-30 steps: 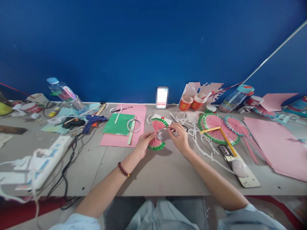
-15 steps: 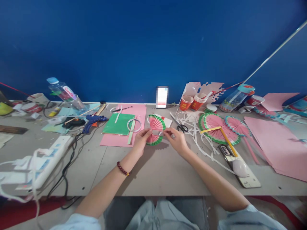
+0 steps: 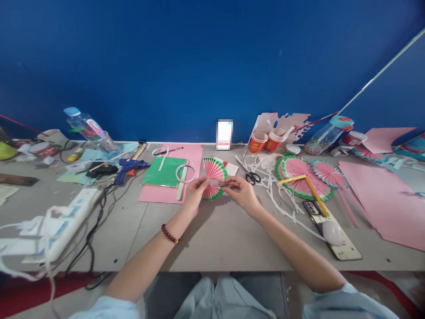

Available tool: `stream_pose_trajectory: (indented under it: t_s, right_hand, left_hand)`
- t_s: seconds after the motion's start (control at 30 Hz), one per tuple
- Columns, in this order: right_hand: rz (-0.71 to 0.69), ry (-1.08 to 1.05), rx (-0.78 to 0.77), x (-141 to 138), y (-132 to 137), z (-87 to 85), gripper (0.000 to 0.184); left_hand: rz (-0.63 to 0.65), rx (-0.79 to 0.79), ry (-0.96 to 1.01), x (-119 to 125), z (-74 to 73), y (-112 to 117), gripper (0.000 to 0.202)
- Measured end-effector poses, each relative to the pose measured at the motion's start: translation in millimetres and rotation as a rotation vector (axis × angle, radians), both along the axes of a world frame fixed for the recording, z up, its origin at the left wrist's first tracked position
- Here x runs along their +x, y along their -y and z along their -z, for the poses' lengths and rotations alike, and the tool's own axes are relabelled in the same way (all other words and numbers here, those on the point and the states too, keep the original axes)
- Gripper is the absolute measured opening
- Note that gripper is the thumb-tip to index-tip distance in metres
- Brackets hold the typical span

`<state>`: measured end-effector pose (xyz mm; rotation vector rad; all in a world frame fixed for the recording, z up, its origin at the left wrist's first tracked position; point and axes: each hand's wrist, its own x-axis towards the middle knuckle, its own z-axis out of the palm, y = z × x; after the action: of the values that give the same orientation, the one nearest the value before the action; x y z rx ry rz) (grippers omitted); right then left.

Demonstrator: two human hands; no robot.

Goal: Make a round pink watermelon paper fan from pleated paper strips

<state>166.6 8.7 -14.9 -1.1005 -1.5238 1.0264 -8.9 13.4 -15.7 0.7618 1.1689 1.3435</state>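
A small pleated paper fan [image 3: 213, 177], pink with a green and white rim like a watermelon slice, is held between both hands just above the grey table [image 3: 212, 239]. My left hand [image 3: 194, 192] pinches its left side. My right hand [image 3: 241, 191] pinches its right edge, fingers closed on the paper. The fan is spread into an almost closed disc. A beaded bracelet [image 3: 170, 234] sits on my left wrist.
Black scissors [image 3: 253, 177] and white paper strips lie right of the hands. Two finished watermelon fans [image 3: 300, 175] and pink sheets [image 3: 385, 201] lie further right. Green paper [image 3: 164, 172], a tape ring [image 3: 185, 173], a glue gun [image 3: 129, 168] and a power strip [image 3: 63, 219] are left.
The two fan halves, apart a second ago, have been drawn together into a near disc. Both hands moved slightly up and closer together; my right hand shifted left onto the fan's edge.
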Motion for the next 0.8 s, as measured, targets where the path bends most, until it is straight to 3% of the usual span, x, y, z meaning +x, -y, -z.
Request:
stream_pose_trajectory:
  t_s: [0.2,0.47,0.8]
  right_hand:
    - [0.085,-0.003,-0.013,-1.5,-0.2,0.1,0.021]
    - [0.235,0.220,0.201,2.6,2.8,-5.5,0.014]
    - [0.228,0.313,0.328,6.1,0.8,-3.7,0.016]
  left_hand:
    - [0.035,-0.028,0.021,0.5,-0.6,1.4,0.029]
    - [0.079,-0.129,0.092,-0.2,-1.0,3.9,0.032]
    - [0.101,-0.177,0.133,0.7,-5.7,4.8,0.034]
